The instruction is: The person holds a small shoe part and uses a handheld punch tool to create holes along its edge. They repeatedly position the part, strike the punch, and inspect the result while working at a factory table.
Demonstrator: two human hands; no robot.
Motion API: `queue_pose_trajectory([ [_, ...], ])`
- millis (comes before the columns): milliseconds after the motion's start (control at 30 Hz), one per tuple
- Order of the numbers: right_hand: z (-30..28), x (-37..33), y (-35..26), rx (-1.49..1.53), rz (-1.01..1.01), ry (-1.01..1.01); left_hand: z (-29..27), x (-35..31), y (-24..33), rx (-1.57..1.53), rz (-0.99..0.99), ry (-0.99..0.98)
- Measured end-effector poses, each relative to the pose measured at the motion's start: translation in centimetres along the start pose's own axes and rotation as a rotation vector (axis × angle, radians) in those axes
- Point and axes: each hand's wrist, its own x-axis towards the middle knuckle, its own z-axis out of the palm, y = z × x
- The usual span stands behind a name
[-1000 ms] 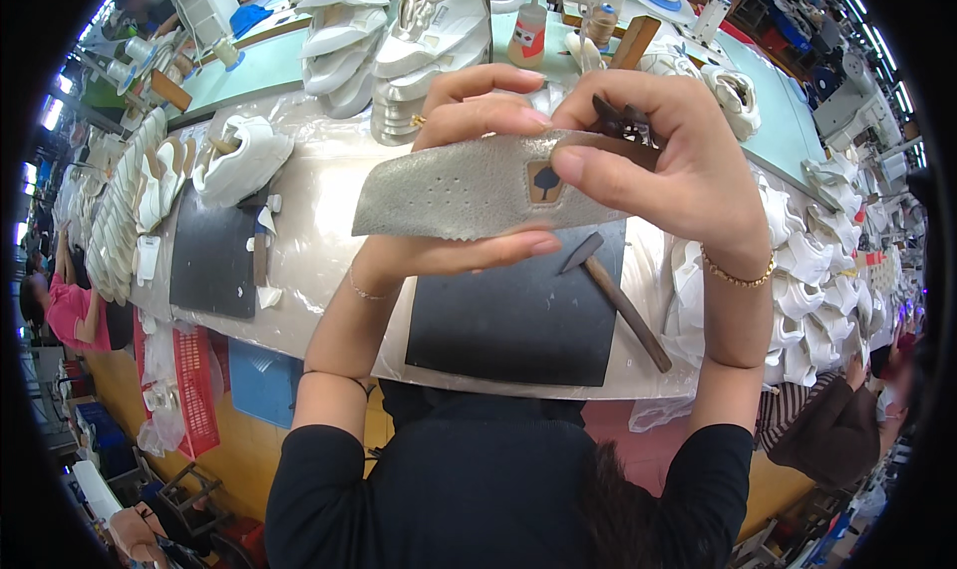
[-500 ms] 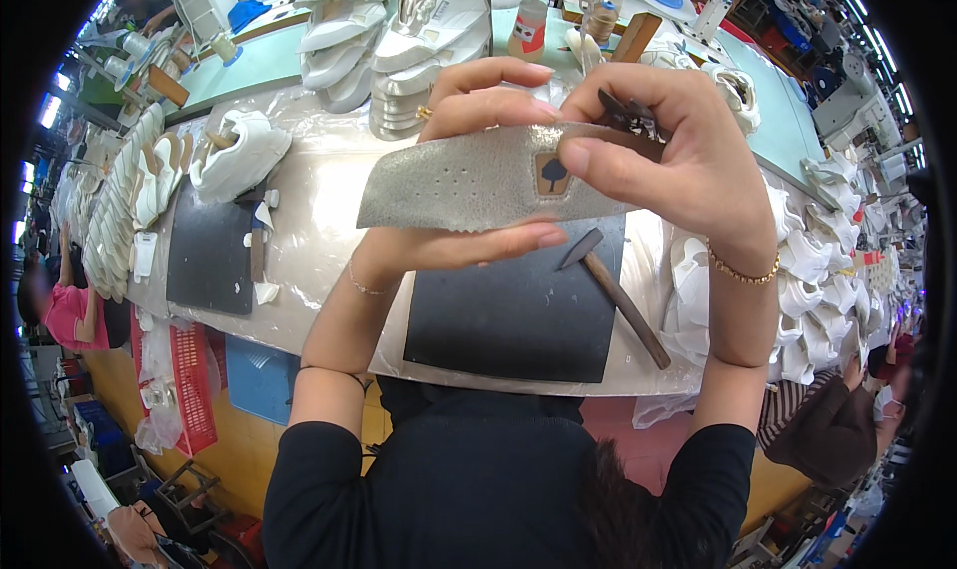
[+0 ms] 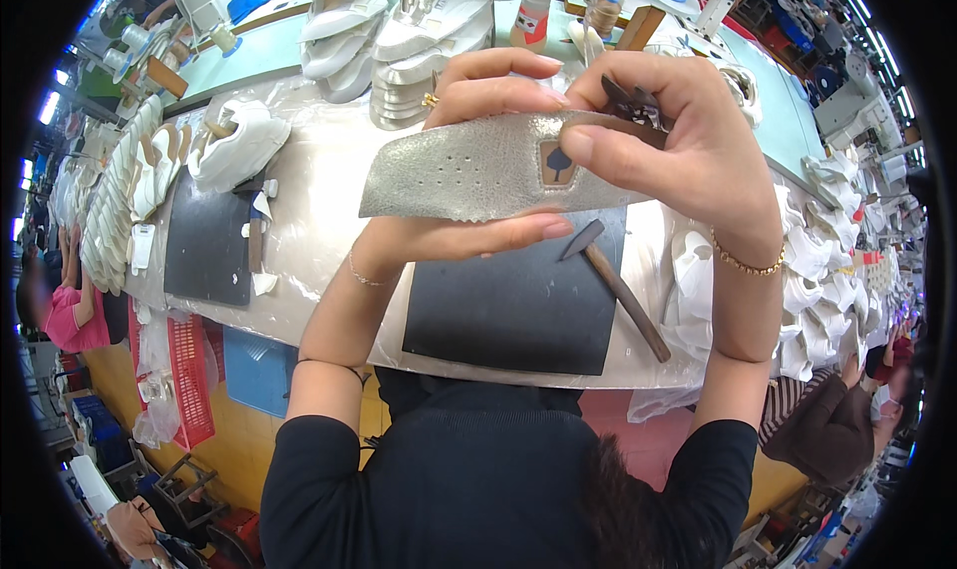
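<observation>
I hold a long grey speckled shoe piece [image 3: 469, 175] with small punched holes and a square patch up in front of me. My left hand [image 3: 478, 160] grips it from behind, thumb underneath and fingers over the top edge. My right hand [image 3: 678, 131] pinches its right end with the thumb pressed beside the patch, and a small dark tool [image 3: 633, 101] sticks out between the fingers. Below on the bench lies a black mat [image 3: 508, 305] with a wooden-handled hammer [image 3: 618, 285] resting across its right edge.
A second black mat [image 3: 204, 250] lies to the left beside a white shoe [image 3: 239, 145]. Stacks of white shoe parts [image 3: 389, 21] stand at the back, more rows [image 3: 110, 210] at far left and right [image 3: 807, 270]. A red basket [image 3: 189, 375] hangs below the bench edge.
The grey piece has tilted slightly and my hands have shifted a little higher and closer; the grip stays the same.
</observation>
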Motion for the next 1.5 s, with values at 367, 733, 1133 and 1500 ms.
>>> queue_pose_trajectory([
  [367,-0.1,0.0,-0.2,-0.045,0.042,-0.028,0.4,-0.3,0.4,-0.070,-0.047,0.040],
  [733,-0.1,0.5,-0.6,-0.061,0.033,-0.059,0.5,-0.4,0.2,-0.102,-0.036,0.057],
  [1133,-0.5,1.1,-0.3,-0.056,0.000,-0.070,0.6,-0.5,-0.1,-0.129,-0.078,0.065],
  [1500,-1.8,1.3,0.0,-0.024,0.048,-0.173,0.7,-0.6,-0.1,-0.127,-0.085,0.052],
])
